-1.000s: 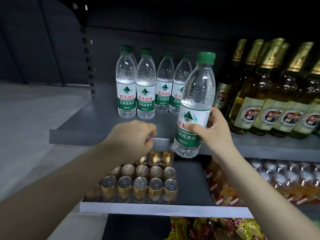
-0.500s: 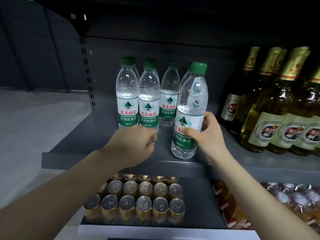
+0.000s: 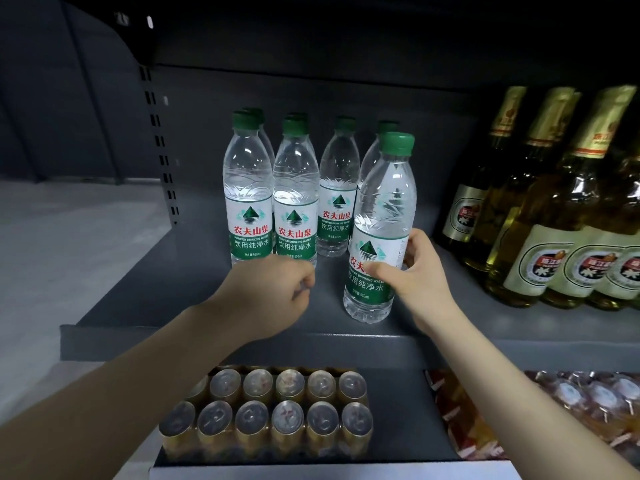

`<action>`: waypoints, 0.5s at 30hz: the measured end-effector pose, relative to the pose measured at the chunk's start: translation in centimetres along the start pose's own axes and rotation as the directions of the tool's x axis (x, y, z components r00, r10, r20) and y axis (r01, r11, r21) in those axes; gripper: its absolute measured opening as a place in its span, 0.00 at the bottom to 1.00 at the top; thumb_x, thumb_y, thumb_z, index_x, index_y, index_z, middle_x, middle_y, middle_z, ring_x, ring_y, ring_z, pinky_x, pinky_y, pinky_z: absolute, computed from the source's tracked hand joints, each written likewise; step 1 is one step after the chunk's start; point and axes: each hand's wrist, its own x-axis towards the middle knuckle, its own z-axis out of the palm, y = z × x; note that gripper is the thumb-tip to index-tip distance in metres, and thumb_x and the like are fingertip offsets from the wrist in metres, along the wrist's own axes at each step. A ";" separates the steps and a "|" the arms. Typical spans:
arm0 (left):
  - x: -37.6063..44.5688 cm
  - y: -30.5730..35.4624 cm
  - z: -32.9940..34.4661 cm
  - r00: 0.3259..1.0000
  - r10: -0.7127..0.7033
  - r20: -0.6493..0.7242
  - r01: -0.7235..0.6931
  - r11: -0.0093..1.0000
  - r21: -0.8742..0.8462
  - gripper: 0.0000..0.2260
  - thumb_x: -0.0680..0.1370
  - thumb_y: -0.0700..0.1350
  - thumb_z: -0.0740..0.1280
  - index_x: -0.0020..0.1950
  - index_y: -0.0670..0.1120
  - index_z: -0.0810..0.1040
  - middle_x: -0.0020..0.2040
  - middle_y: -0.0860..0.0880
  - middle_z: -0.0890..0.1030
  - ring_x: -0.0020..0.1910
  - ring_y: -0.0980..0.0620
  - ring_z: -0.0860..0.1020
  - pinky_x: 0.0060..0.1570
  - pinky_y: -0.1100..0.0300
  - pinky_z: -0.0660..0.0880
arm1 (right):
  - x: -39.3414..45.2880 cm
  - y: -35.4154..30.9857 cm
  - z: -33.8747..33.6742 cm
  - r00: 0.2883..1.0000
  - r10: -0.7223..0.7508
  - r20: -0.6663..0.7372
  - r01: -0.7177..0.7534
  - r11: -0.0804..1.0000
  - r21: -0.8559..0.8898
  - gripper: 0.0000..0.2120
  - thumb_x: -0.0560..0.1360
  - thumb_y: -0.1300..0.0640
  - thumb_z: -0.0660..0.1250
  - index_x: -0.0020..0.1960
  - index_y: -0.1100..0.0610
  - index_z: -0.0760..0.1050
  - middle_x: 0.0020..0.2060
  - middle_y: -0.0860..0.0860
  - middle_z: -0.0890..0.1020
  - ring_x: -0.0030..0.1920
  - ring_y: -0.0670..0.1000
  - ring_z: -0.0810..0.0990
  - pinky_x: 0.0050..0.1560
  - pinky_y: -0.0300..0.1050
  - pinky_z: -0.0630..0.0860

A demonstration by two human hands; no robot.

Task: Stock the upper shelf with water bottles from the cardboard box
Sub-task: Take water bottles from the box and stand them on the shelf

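Right hand (image 3: pixel 420 275) wrapped round the lower label of a water bottle (image 3: pixel 379 237), thumb across the front, fingers curled behind at 3 o'clock of the bottle. Bottle upright with a slight lean, base on or just above the upper shelf (image 3: pixel 194 306); contact not certain. Left hand (image 3: pixel 270 292) at 9 o'clock of that bottle, closed into a loose fist, gripping nothing visible, hovering low over the shelf just in front of the stocked bottles (image 3: pixel 270 202). Those stand in rows at 11 to 12 o'clock of the held bottle, green caps up, the nearest pair just beside each other, one more directly behind the held bottle and partly hidden by it. Bare shelf surface at 9 o'clock of the stocked group, running out to the slotted upright (image 3: pixel 162 150); a narrower bare strip at 3 o'clock between the held bottle and the beer bottles (image 3: pixel 540 216). Shelf front lip close at 6 o'clock of the held bottle's base. Below the lip, a shrink-wrapped pack of cans (image 3: pixel 277 414) at 6 o'clock, wrapped goods (image 3: pixel 554 410) at 4 o'clock. Both forearms bare, reaching up and forward from the bottom corners.
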 end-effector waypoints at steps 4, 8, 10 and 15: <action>0.2 0.0 0.0 1.000 0.008 0.026 -0.008 1.000 -0.007 0.08 0.76 0.47 0.60 0.54 0.52 0.75 0.49 0.55 0.79 0.50 0.55 0.75 0.50 0.60 0.73 | 0.0 0.2 -0.1 1.000 0.008 0.015 -0.008 1.000 -0.004 0.26 0.55 0.57 0.74 0.50 0.48 0.69 0.51 0.51 0.80 0.52 0.49 0.79 0.50 0.44 0.77; 0.5 -0.3 -0.2 0.999 -0.002 0.036 0.003 1.000 -0.025 0.09 0.76 0.48 0.60 0.54 0.53 0.75 0.50 0.56 0.78 0.51 0.55 0.75 0.51 0.58 0.74 | -0.1 -0.3 -0.8 0.996 0.019 0.092 -0.015 0.999 -0.036 0.26 0.63 0.65 0.76 0.55 0.51 0.69 0.50 0.47 0.80 0.51 0.45 0.79 0.45 0.34 0.76; 0.9 -0.3 -0.3 0.999 -0.001 0.035 0.002 1.000 -0.030 0.09 0.76 0.48 0.60 0.55 0.53 0.75 0.49 0.56 0.77 0.52 0.54 0.75 0.52 0.58 0.74 | -0.3 -1.0 -1.3 0.991 0.008 0.132 0.007 0.994 -0.111 0.25 0.65 0.65 0.75 0.56 0.51 0.69 0.50 0.45 0.80 0.50 0.43 0.78 0.45 0.32 0.76; 2.3 0.1 -0.5 1.000 0.027 0.007 -0.027 0.997 -0.073 0.08 0.77 0.51 0.61 0.53 0.53 0.76 0.49 0.56 0.78 0.52 0.55 0.76 0.53 0.54 0.75 | -0.8 -2.5 -2.9 0.991 -0.094 0.094 0.115 0.961 -0.250 0.23 0.64 0.67 0.75 0.55 0.55 0.71 0.49 0.51 0.80 0.45 0.48 0.77 0.50 0.40 0.76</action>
